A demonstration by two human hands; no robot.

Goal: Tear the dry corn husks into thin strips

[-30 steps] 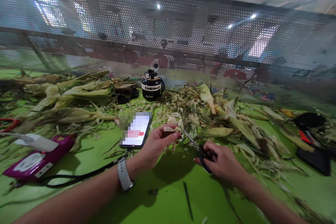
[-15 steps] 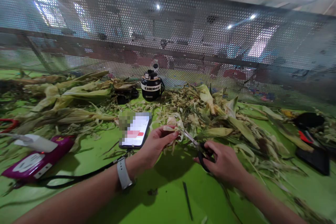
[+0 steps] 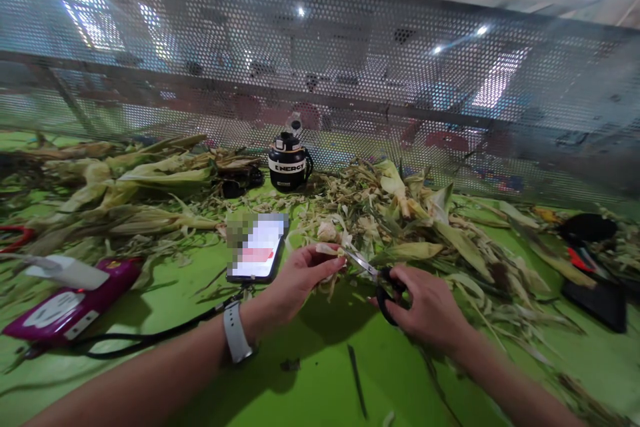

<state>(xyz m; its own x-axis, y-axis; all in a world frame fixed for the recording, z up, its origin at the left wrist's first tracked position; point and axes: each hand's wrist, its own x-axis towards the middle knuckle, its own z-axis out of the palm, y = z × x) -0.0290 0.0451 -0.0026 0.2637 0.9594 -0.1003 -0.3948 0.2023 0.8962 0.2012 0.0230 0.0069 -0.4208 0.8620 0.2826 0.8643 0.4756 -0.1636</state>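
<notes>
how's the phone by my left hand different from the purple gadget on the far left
The phone is black, slim, its screen lit; the purple gadget is magenta, thicker, with a white panel. The phone lies bare; a pale scrap rests on the gadget. Both lie flat on the green table.

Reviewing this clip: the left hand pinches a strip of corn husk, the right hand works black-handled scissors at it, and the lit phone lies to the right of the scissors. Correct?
Not quite. In the head view the phone lies to the left of the scissors, beyond the left hand. The rest holds: that hand pinches the husk strip and the right hand works the scissors at it.
</notes>
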